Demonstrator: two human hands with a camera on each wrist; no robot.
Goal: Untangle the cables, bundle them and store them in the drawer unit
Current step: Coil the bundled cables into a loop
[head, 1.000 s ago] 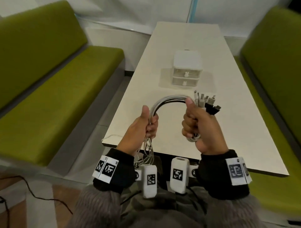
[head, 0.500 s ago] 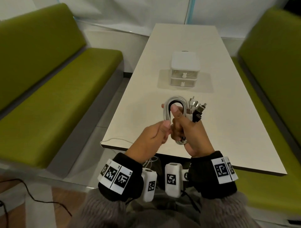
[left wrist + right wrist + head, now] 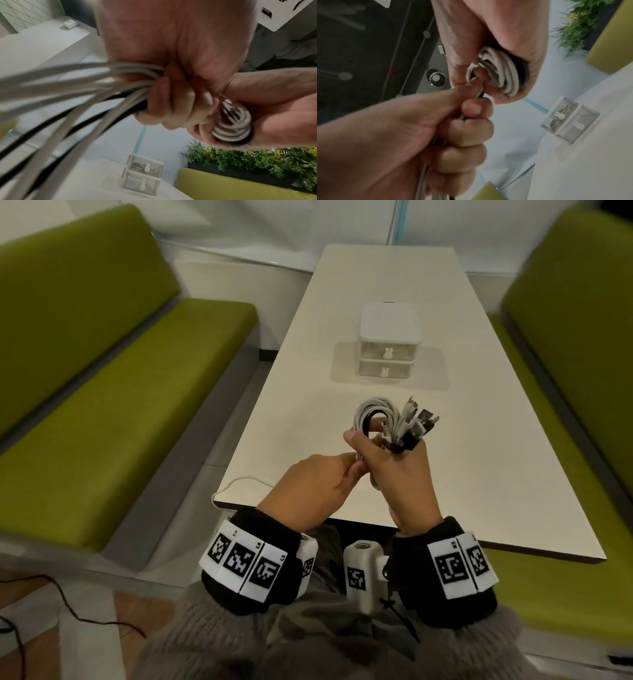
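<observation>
A bundle of white and black cables is folded into a tight loop above the table's near end. My right hand grips the loop, and the plugs stick up past its fingers. In the right wrist view the coil sits in its palm. My left hand presses against the right hand and grips the trailing strands, its fingers curled round them. The white two-drawer unit stands further up the table with both drawers closed; something lies in its top drawer.
The white table runs away from me between two green benches. A thin white cable curls over the table's near left corner. A black cord lies on the floor at the left.
My hands have come together. The wide arch of cables between them has been folded into a small tight loop in the right hand, with the left hand now against it.
</observation>
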